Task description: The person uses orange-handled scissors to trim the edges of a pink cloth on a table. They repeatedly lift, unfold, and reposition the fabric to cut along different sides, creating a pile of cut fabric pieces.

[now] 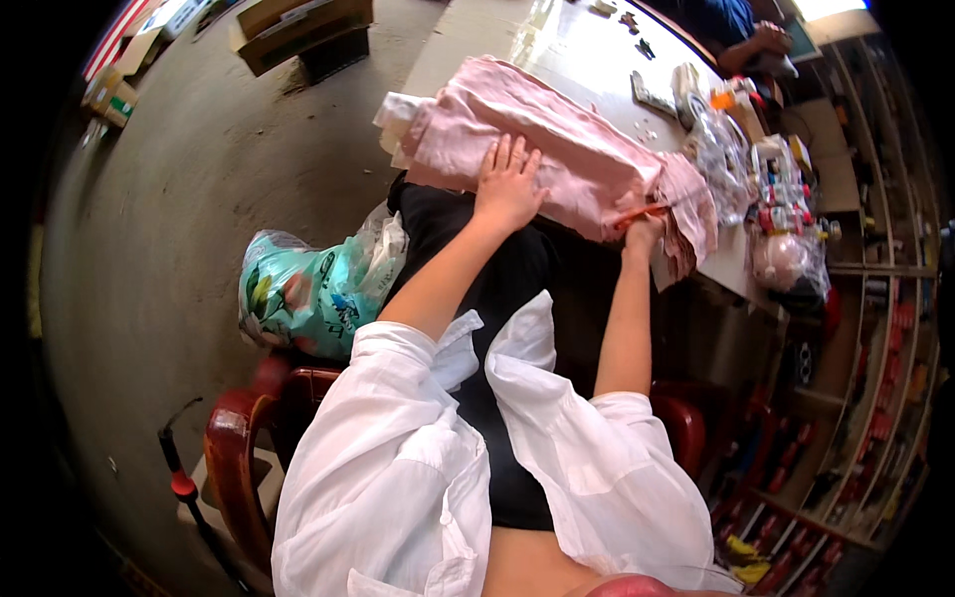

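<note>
A folded pink cloth [532,129] lies along the near edge of the white table [448,40], with white material showing under its left end. My left hand [507,184] rests on the cloth with its fingers stretched out. At the cloth's right part, my right hand [643,231] grips orange-handled scissors [631,213], their blades pointing right into the cloth. Beside them, the pink cloth hangs in loose folds over the table's edge.
Wrapped items and bottles [781,204] crowd the table's right end. Another person's arm [741,55] shows at the far side. A teal plastic bag [303,294] sits left of my legs. Cardboard boxes [293,30] stand on the floor; shelving [875,348] lines the right.
</note>
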`<state>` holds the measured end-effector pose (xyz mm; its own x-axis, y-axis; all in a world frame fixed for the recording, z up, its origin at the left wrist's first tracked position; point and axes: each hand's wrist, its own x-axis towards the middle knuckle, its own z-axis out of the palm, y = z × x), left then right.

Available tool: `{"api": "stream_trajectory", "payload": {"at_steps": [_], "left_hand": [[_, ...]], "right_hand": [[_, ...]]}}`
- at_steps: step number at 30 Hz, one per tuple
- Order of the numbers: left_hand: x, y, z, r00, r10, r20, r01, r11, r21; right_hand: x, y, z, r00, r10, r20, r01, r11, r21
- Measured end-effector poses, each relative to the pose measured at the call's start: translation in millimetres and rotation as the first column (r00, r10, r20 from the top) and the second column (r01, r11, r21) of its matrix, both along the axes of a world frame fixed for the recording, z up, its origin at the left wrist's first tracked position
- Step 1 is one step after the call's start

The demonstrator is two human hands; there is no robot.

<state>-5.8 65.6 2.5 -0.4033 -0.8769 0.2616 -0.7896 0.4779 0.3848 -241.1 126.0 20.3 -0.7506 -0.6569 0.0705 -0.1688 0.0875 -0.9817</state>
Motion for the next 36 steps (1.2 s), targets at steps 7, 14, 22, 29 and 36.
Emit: {"api": "stream_trajectory", "payload": {"at_steps": [7,14,22,29,36], "left_hand": [[-3,1,3,1.000,-0.024,-0.019,0.024,0.999,-0.034],[-15,-51,49,0.975,-0.130,-0.180,0.156,0.978,0.136],[-79,-87,5,0.936,-0.248,0.249,0.217,0.966,0.142],[-92,-91,-1,0.963,-0.174,0.206,0.161,0.984,0.079],[-44,-57,-18,0.829,-0.483,-0.282,0.518,0.853,0.060]], "right_hand": [[30,5,12,0.861,-0.092,-0.500,0.349,0.822,0.451],[12,24,-12,0.891,-0.199,-0.408,0.341,0.887,0.312],[13,26,-24,0.887,-0.393,-0.244,0.439,0.881,0.178],[46,28,-24,0.871,-0.207,-0.446,0.371,0.872,0.319],[26,25,-20,0.914,-0.276,-0.296,0.320,0.941,0.111]]}}
